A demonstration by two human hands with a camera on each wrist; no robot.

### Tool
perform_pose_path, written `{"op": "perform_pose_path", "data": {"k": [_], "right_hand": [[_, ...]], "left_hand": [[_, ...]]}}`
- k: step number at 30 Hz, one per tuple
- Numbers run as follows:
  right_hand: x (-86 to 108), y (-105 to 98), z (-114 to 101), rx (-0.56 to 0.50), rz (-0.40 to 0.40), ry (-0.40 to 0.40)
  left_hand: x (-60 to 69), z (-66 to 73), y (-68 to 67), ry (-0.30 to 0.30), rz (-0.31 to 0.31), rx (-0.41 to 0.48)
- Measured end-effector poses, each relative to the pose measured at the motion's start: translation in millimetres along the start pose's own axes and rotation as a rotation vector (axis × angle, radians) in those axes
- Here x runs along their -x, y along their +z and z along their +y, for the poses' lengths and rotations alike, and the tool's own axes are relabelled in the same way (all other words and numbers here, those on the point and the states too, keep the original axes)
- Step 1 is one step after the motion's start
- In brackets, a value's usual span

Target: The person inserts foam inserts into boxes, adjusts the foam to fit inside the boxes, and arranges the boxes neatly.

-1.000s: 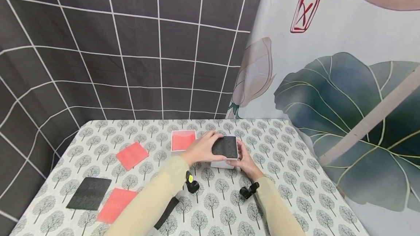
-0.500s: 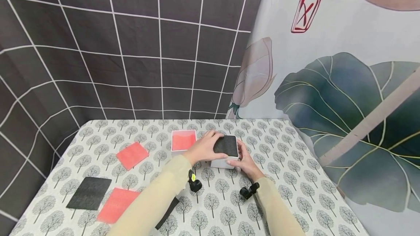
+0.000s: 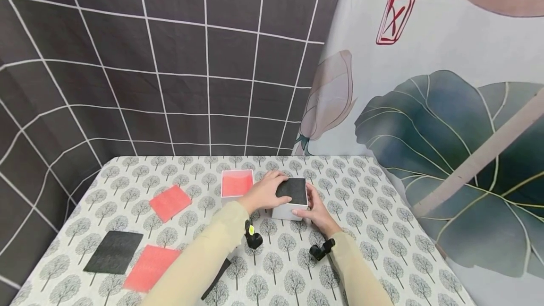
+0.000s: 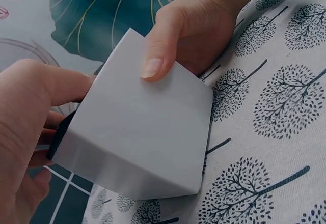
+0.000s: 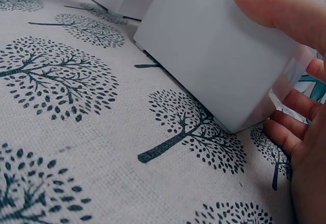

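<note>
A white box stands on the table with a black felt-like sheet at its top, framed by a thin white rim. My left hand grips the sheet's left part, thumb at the near edge and fingers at the far one. In the left wrist view, a black flap shows past the box's rim, among the left fingers. My right hand holds the box's right side. Its thumb lies on the front wall and its other fingers reach round the side, as the right wrist view shows. The box's inside is hidden.
Another white box with a pink-red inside stands just left of my left hand. Further left lie two pink-red sheets and a black sheet. Another black piece is partly under my left forearm. A dark gridded curtain hangs behind.
More of the box's white front shows below the black sheet than a second ago. Both hands keep their places, with only slight shifts of the left thumb.
</note>
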State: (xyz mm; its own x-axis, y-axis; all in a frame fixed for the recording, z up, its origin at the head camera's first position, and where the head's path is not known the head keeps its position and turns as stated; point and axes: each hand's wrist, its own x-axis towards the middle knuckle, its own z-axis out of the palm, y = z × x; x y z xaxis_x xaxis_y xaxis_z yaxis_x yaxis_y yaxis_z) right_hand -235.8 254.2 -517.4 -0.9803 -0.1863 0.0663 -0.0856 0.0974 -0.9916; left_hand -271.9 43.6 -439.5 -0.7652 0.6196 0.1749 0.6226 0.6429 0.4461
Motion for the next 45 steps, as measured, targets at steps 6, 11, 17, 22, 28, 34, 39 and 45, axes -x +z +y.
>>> {"op": "perform_pose_path", "data": {"k": [6, 11, 17, 22, 28, 34, 39, 45], "right_hand": [[-0.2, 0.7, 0.2, 0.002, 0.004, -0.008], [0.3, 1.0, 1.1, -0.010, -0.006, -0.023], [0.5, 1.5, 0.3, -0.023, -0.009, -0.032], [-1.1, -0.2, -1.5, -0.003, 0.002, -0.027], [2.7, 1.4, -10.5, 0.005, -0.008, 0.000], [10.2, 8.2, -25.2, 0.045, -0.009, 0.011], [9.7, 8.8, -27.2, 0.037, -0.005, 0.006], [9.7, 8.9, -24.3, 0.037, -0.004, -0.004]], "left_hand": [[-2.6, 2.3, 1.0, -0.038, -0.027, -0.023], [-3.6, 5.1, 1.7, -0.083, -0.043, -0.024], [-4.0, 6.7, 2.4, -0.110, -0.038, -0.026], [-6.1, 11.8, -1.4, -0.057, 0.011, -0.050], [-10.9, 25.9, 0.4, 0.058, -0.034, -0.074], [-15.4, 32.9, 5.7, -0.031, -0.114, -0.083], [-18.2, 35.2, 6.2, -0.054, -0.124, -0.101], [-19.2, 39.1, 8.6, -0.050, -0.129, -0.150]]}}
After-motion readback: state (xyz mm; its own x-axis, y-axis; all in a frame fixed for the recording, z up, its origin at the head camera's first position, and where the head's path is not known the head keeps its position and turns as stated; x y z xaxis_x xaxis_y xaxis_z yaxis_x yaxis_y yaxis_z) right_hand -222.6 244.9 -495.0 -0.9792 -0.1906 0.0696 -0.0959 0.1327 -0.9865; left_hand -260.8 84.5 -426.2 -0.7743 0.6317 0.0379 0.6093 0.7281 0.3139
